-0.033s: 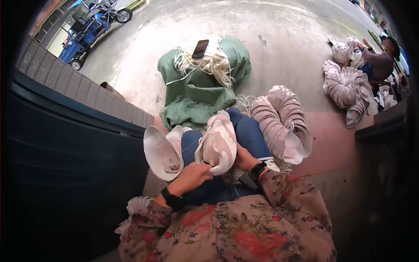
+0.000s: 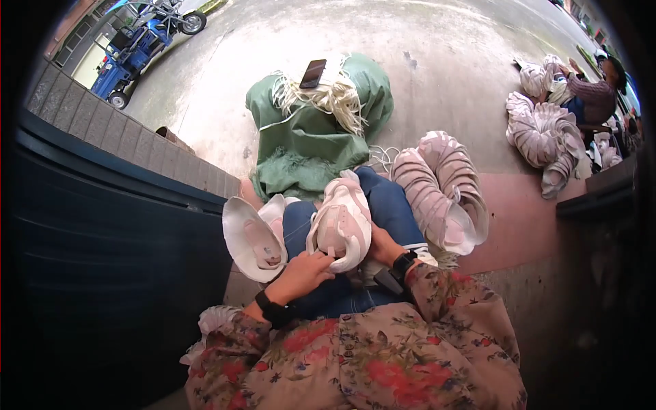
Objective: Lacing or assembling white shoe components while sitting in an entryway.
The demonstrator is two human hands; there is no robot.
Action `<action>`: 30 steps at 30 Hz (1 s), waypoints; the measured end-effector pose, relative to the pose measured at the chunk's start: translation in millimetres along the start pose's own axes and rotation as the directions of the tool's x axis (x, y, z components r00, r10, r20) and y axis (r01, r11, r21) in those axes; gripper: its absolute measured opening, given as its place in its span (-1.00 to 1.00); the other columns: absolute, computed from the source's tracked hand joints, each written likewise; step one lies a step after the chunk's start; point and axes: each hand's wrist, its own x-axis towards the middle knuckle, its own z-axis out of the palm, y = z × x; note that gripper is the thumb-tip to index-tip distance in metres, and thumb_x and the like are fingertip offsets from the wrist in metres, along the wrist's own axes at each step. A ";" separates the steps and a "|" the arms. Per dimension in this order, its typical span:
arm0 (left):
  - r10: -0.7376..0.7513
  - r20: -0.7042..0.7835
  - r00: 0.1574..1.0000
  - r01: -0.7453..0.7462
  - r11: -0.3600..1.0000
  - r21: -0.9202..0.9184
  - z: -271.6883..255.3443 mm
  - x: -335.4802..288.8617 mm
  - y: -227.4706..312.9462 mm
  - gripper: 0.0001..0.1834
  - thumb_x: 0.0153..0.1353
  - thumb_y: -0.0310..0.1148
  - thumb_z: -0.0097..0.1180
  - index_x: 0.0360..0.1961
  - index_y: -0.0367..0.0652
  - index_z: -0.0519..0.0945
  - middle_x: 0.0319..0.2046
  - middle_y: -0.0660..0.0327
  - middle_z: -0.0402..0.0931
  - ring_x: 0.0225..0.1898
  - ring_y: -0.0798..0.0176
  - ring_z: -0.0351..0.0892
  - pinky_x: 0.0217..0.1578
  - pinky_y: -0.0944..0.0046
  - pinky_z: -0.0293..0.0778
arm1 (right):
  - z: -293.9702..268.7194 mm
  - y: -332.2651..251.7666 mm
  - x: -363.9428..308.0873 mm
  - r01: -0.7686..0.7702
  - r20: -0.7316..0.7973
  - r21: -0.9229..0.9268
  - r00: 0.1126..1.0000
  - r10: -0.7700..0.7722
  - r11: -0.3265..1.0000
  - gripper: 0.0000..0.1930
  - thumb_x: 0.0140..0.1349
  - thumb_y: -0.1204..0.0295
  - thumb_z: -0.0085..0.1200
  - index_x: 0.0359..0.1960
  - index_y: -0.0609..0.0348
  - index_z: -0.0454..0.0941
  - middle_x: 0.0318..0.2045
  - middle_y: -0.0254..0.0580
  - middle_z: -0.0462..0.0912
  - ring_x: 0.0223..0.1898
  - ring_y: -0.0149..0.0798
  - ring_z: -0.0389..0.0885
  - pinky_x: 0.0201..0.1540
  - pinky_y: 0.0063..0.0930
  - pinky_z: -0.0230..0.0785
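A white and pink shoe upper [image 2: 338, 222] rests over my lap, its heel opening towards me. My left hand [image 2: 307, 271] pinches the near edge of this upper, by the opening. At its right side, my right hand [image 2: 384, 244] holds the upper, with most of the fingers hidden behind it. Beside my left knee lie more white and pink shoe uppers [image 2: 239, 232], nested together and opening upward. Beyond my knees, a bundle of cream laces [image 2: 335, 102] is spread over a green cloth-covered heap [image 2: 307, 147], with a dark phone [image 2: 313, 74] on top.
A curled stack of shoe uppers [image 2: 417, 178] lies by my right knee. Dark blue panelling [image 2: 102, 246] borders the left side. Far right, another person [image 2: 593, 96] sits among stacked uppers [image 2: 540, 133]. A blue three-wheeled vehicle [image 2: 137, 51] stands at the far left.
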 end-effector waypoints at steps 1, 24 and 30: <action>-0.003 0.006 1.000 0.003 1.000 -0.004 4.8 1.9 2.8 -0.64 -0.05 -0.26 0.14 -0.18 -0.06 0.44 -0.41 0.11 0.43 -0.37 -0.04 0.45 -0.39 0.11 0.37 | -3.5 1.5 5.8 -0.022 -0.004 0.060 1.000 0.022 0.998 -0.60 0.17 0.15 -0.08 -0.02 0.09 0.35 -0.13 -0.26 0.49 -0.14 -0.26 0.46 -0.11 -0.32 0.33; -0.061 -0.123 0.991 0.108 0.901 0.420 65.3 29.9 -0.3 -0.55 0.02 -0.35 -0.07 0.02 0.19 0.33 -0.35 0.16 0.41 -0.50 0.09 0.50 -0.61 0.16 0.42 | 6.8 -16.0 -19.7 0.139 -0.054 -0.591 0.976 -0.210 0.794 -0.61 0.22 0.15 -0.20 -0.09 0.21 0.38 -0.18 -0.08 0.50 -0.18 -0.20 0.48 -0.16 -0.35 0.31; -0.034 -0.075 0.997 0.068 0.859 0.508 75.8 39.1 -3.8 -0.53 0.02 -0.35 -0.07 0.04 0.06 0.30 -0.42 0.16 0.40 -0.60 0.16 0.49 -0.75 0.26 0.36 | 41.1 -21.4 -47.2 0.114 0.140 -0.990 0.855 -0.499 -0.083 -0.65 0.06 0.19 -0.01 -0.38 0.30 0.39 -0.41 0.15 0.49 -0.29 0.14 0.47 -0.27 -0.17 0.34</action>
